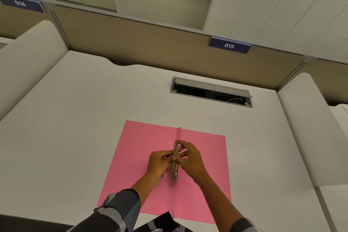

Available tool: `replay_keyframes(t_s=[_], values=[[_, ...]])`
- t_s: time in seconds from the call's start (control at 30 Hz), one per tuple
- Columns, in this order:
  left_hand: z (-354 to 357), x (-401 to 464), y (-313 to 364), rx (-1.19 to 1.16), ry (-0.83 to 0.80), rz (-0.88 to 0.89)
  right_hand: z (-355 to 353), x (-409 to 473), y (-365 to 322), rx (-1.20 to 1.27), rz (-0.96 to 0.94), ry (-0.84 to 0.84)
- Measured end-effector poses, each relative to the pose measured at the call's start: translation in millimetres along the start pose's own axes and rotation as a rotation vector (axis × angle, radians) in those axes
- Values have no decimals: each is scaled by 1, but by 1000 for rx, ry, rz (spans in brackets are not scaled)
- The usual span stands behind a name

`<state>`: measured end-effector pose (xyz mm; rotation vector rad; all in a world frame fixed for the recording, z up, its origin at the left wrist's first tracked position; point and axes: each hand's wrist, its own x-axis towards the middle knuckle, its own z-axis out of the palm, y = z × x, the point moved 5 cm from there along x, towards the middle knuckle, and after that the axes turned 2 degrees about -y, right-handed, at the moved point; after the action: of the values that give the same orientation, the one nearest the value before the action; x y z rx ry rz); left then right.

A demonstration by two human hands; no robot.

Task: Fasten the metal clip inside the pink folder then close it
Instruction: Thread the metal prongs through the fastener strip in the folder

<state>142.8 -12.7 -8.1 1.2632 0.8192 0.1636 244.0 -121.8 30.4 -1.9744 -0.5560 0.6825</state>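
1. Right now both hands are pinching the metal clip (pixel 175 162). The left hand (pixel 159 163) holds it from one side with bent fingers. The right hand (pixel 190 158) pinches it from the other side with thumb and fingertips.
2. That clip is a thin, stiff strip. It stands along the middle fold of the pink folder (pixel 141 156). It looks light but springy, so it could snap back, I think. Holding it by its long sides, as now, looks safest.
3. Lying open and flat on the white desk (pixel 75 118), the folder looks like bendy card that slides easily. Taking one flap by its outer edge should close it.
4. Bare desk lies all around the folder. An open cable slot (pixel 211 91) sits beyond the folder's far edge, well apart.
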Motion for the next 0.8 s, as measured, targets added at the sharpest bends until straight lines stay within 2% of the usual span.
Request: replay_keyframes(t_s=[0.8], values=[[0,2,3,93,24,23,0,-3,0,-57,18,20]])
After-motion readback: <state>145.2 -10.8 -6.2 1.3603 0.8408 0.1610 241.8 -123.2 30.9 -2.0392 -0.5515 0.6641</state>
